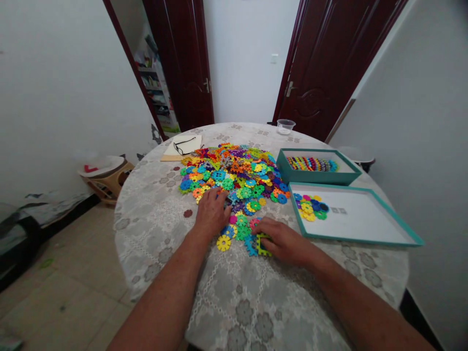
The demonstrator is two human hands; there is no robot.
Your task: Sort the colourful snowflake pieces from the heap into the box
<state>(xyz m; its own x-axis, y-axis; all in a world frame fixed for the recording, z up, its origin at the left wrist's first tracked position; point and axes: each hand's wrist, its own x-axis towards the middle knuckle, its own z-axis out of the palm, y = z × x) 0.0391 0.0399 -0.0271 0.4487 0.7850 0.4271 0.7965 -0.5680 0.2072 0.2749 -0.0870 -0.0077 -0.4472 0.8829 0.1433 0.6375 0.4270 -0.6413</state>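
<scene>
Fingers [220, 196] of the left hand [212, 214] lie stretched and loosely apart, palm down, on the near edge of the pile of discs [234, 175], clamped on nothing that shows. The right hand [285, 241] rests just beside it on the desk [234, 302], its fingers [262, 225] bent, with the tips against a green piece [263, 245]; whether they pinch it or only touch it I cannot tell. That green piece sits at the near fringe of the pile, touching a blue piece [250, 244], with a yellow disc [224, 242] lying alone between the two wrists. The pile spreads across the middle of the lace-covered desk in many colours. To the right lies a shallow teal tray [365, 219] holding a small cluster of discs [310, 207] in its left end, and behind it a deeper teal box [316, 175] with a row of joined discs [310, 163] inside. On the far left of the desk, a pair of glasses [185, 145] rests on a notebook [174, 155]; a clear plastic cup [285, 126] stands at the far edge.
</scene>
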